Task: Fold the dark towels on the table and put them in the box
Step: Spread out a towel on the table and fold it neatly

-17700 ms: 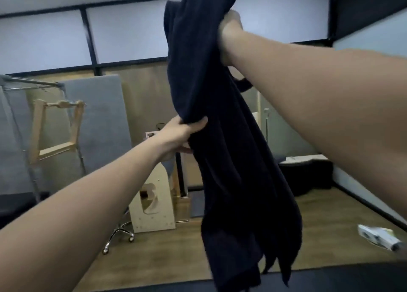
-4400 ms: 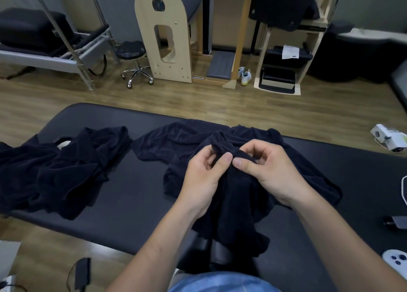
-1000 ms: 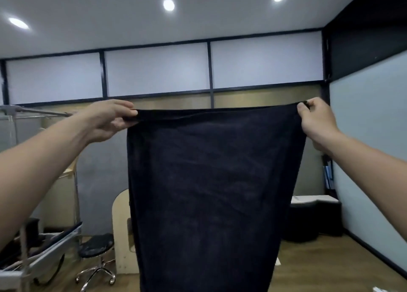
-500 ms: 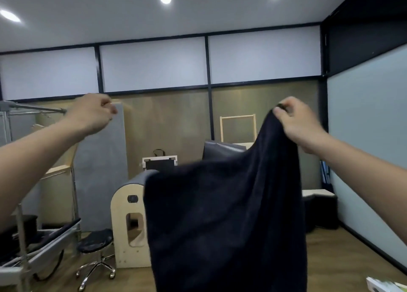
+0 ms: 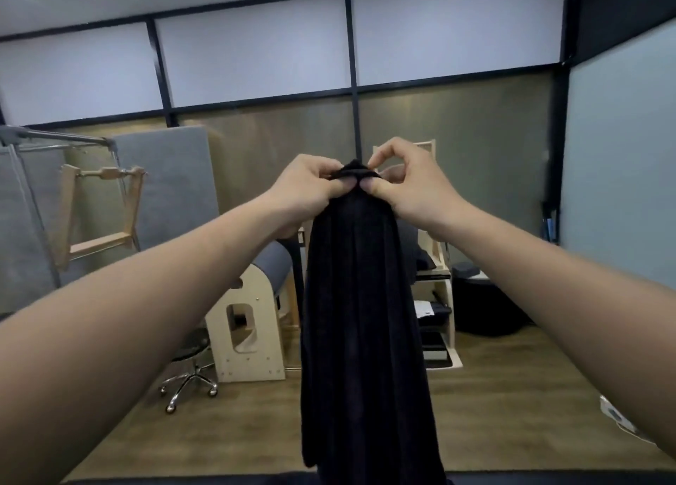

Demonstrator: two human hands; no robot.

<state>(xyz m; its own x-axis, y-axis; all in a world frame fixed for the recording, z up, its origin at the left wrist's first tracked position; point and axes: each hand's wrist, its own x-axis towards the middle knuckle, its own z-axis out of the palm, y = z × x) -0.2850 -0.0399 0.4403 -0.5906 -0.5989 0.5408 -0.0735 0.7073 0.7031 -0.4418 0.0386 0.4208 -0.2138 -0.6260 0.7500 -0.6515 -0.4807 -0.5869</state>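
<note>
A moment ago the dark towel (image 5: 362, 320) was stretched wide; now the left hand (image 5: 305, 188) and right hand (image 5: 411, 192) have met, each pinching a top corner, so it hangs doubled in 1 narrow length over the near table edge (image 5: 164, 480). That looks like fold 1 done. No box shows from here, so its contents are unknown.

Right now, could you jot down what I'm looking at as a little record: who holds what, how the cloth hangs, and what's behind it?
item: dark towel, held up in the air
hang: straight down in a narrow drape, its lower end running past the bottom of the picture
left grip: left hand pinches the top edge
right grip: right hand pinches the same edge, close beside the left
behind: wheeled stool on a wooden floor
</note>
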